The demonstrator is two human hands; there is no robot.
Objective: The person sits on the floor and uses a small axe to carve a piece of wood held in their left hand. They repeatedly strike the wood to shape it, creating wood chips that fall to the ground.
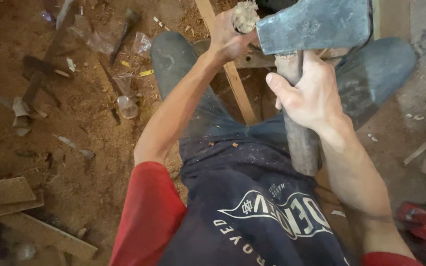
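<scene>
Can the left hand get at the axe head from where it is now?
Probably yes: the left hand, gripping a frayed wooden stick, sits right beside the axe head, with nothing between them; it would have to drop the stick.

Illumination is moderate, warm and diffuse; no single source shows in the view. Shadows are soft. The darkest areas lie between the legs and along the left edge, where the wooden boards point(6, 197) sit in dim light. A dull sheen marks the flat of the axe head point(316, 23), without hard glare. The right hand point(311, 96) is sharp. Mild blur softens the frayed stick end point(245, 15). Wide-angle stretching affects the edges.
</scene>
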